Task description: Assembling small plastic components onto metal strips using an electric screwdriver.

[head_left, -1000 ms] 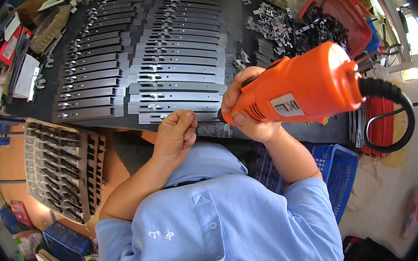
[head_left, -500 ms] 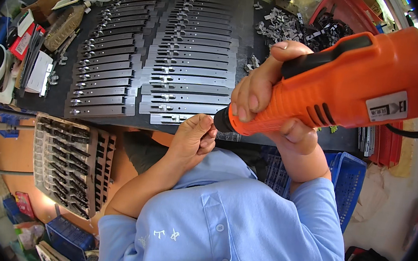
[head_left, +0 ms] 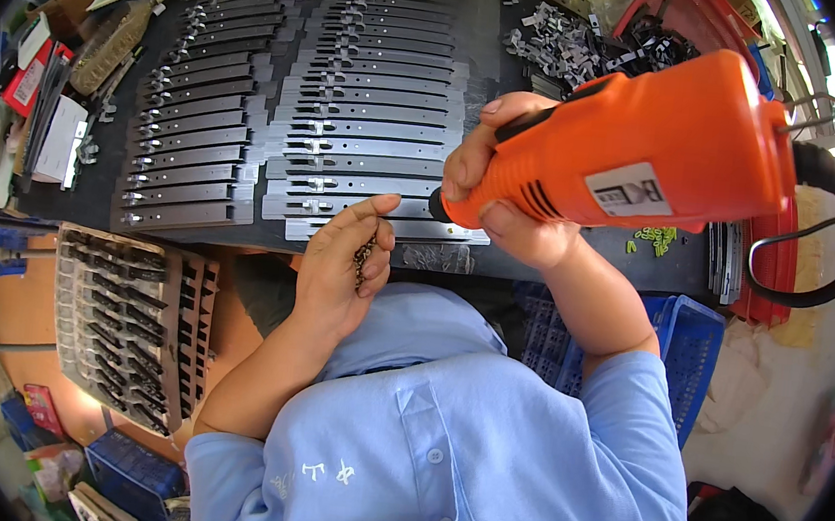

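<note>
My right hand (head_left: 532,237) grips an orange electric screwdriver (head_left: 651,132), tilted, with its dark nose pointing down-left over the near end of the right row of metal strips (head_left: 388,146). Its tip is hard to make out. My left hand (head_left: 331,267) is half curled in front of the table edge, cupping a bunch of small dark screws (head_left: 364,258) in the palm. Its forefinger and thumb are apart from the screwdriver. Flat grey strips lie side by side in two long rows, each with a small shiny clip; the left row (head_left: 197,154) lies farther from my hands.
A pile of small metal clips (head_left: 559,48) lies at the back right, beside a red bin (head_left: 683,10). Yellow-green bits (head_left: 653,241) lie near the right edge. Below stand a blue crate (head_left: 687,357) and a rack of black parts (head_left: 120,322). A black cord loop (head_left: 806,298) hangs behind the screwdriver.
The screwdriver has moved up-left and away from my left fingers. My left hand has drawn back left and opened from a pinch, showing the screws in its palm. The view has shifted slightly.
</note>
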Motion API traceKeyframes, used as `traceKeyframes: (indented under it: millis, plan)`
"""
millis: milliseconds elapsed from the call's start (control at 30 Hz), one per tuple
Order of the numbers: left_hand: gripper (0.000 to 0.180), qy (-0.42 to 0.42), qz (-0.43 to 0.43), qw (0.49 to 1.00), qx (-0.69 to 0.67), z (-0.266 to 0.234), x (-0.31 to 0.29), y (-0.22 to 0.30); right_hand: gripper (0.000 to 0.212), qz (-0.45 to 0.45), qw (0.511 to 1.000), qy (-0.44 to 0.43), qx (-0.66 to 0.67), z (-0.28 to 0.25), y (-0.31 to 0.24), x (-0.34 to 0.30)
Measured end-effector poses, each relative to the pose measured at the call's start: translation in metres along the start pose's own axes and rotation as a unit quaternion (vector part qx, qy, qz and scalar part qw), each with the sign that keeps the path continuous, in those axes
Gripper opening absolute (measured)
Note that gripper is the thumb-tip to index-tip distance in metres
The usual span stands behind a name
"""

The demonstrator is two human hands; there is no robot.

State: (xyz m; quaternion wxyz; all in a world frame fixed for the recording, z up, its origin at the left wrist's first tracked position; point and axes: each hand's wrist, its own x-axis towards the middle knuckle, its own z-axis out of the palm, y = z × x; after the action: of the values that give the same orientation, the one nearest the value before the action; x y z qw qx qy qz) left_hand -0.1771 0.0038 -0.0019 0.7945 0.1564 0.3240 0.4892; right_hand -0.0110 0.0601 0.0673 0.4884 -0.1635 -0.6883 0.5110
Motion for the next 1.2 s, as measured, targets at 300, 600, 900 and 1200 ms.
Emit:
traceKeyframes:
  millis: [300,600,900,1200]
  plan:
    - [0.018,0.006,0.002,0.999,-0.036,-0.007,0.003,-0.003,0.055,0.0,0.999,-0.031,-0.038,0.002,0.01,0.0]
    - [0.015,-0.011,0.004,1.0,-0.019,-0.01,0.011,0.0,0.054,0.004,0.996,-0.031,-0.086,0.004,0.012,0.005]
    - [0.013,0.033,-0.015,0.999,-0.038,-0.004,0.004,0.006,0.038,0.135,0.988,0.024,0.068,0.01,0.007,-0.001]
    - [0.005,-0.021,-0.002,0.999,-0.047,-0.009,0.001,-0.002,0.04,0.052,0.997,-0.008,-0.055,0.01,0.021,-0.012]
